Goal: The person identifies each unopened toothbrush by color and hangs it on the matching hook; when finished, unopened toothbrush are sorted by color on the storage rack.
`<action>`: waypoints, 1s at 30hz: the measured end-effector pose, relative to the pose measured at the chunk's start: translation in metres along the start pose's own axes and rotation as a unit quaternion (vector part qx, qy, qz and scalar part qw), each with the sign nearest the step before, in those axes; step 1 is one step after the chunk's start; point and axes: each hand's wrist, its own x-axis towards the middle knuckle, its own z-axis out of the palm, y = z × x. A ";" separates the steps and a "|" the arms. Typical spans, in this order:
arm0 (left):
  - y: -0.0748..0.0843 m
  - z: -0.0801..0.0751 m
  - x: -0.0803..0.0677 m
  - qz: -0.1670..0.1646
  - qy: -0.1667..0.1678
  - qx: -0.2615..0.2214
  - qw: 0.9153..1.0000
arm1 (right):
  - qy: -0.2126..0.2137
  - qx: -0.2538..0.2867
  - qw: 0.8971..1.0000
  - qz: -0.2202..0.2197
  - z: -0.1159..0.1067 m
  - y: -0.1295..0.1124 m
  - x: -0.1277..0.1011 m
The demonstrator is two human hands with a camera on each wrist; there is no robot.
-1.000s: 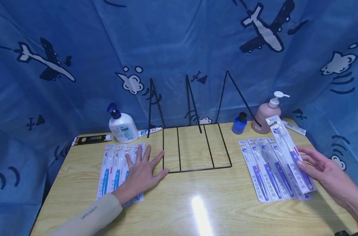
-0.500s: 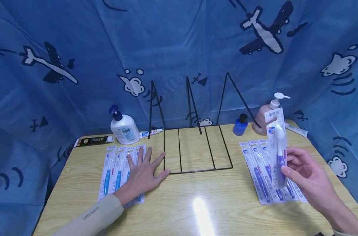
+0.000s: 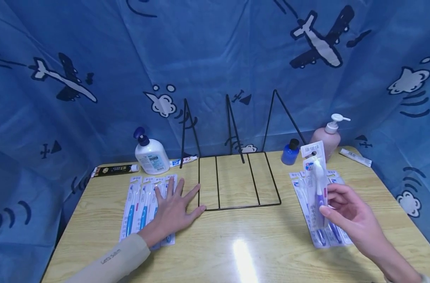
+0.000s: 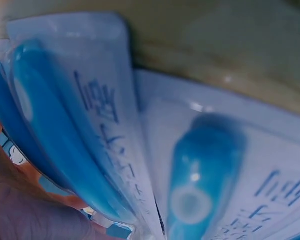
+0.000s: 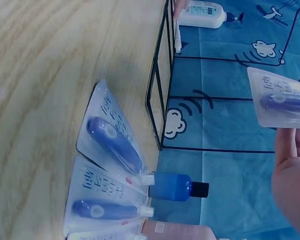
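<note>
My right hand (image 3: pixel 356 226) pinches a packaged purple toothbrush (image 3: pixel 314 192) by its right edge, thumb in front, and holds it raised with the head end up. Under and behind it, several more packaged purple toothbrushes (image 3: pixel 333 236) lie side by side on the table, partly covered in the head view. The right wrist view shows the held toothbrush (image 5: pixel 285 103) above the others. On the left, my left hand (image 3: pixel 174 212) lies with spread fingers across a row of packaged blue toothbrushes (image 3: pixel 131 212). Their blue handles (image 4: pixel 65 125) fill the left wrist view.
A black wire rack (image 3: pixel 248 205) with upright triangular dividers stands mid-table. Behind the left row are a white pump bottle (image 3: pixel 152 157), a black toothpaste tube (image 3: pixel 113 170) and a small tube (image 3: pixel 183 161). At right stand a blue bottle (image 3: pixel 290 154), a pink pump bottle (image 3: pixel 329 137) and a white tube (image 3: pixel 356 158).
My right hand has lifted the purple toothbrush off the right row and carried it leftward, turning it more upright. My left hand has stayed in place.
</note>
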 end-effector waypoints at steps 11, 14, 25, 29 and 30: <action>0.003 -0.002 0.002 -0.002 -0.020 -0.003 1.000 | 0.023 0.005 1.000 -0.015 0.010 0.007 -0.004; 0.005 -0.003 0.002 -0.003 -0.023 -0.004 1.000 | 0.025 0.013 0.999 -0.015 0.012 0.009 -0.003; 0.002 -0.003 0.002 -0.001 -0.022 0.002 1.000 | -0.007 0.001 1.000 -0.026 0.018 0.016 0.031; 0.000 -0.004 0.001 0.001 -0.018 0.000 1.000 | -0.002 0.015 0.999 -0.031 0.027 0.021 0.057; 0.000 -0.005 0.001 0.001 -0.017 -0.001 1.000 | -0.001 0.021 0.999 -0.032 0.030 0.023 0.065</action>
